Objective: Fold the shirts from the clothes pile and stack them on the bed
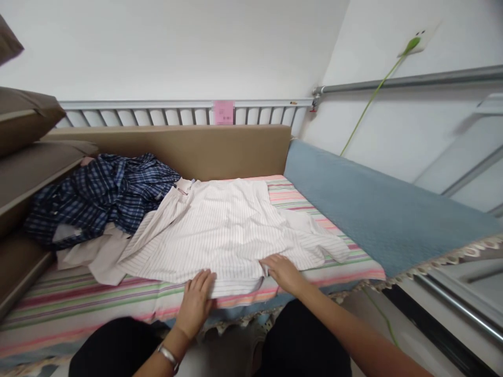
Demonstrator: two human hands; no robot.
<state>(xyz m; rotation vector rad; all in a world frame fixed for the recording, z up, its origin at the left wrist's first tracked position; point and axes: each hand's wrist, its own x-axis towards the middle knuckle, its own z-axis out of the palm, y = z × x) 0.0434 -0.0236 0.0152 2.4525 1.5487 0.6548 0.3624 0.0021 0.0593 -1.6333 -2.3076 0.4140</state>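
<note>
A white shirt with thin stripes (220, 225) lies spread flat on the striped bed sheet (78, 303). My left hand (196, 298) rests flat on the shirt's near hem, fingers stretched out. My right hand (281, 269) lies on the hem a little to the right, its fingertips curled onto a fold of the cloth; whether they pinch it I cannot tell. A silver bracelet (168, 356) circles my left wrist.
A crumpled blue plaid shirt (102, 193) and a pale garment (90, 256) lie at the left of the bed. Brown cushions (27, 120) are stacked far left. A tan headboard (220, 149) and a blue padded side (373, 209) border the bed. A green cable (369, 99) hangs from a wall socket.
</note>
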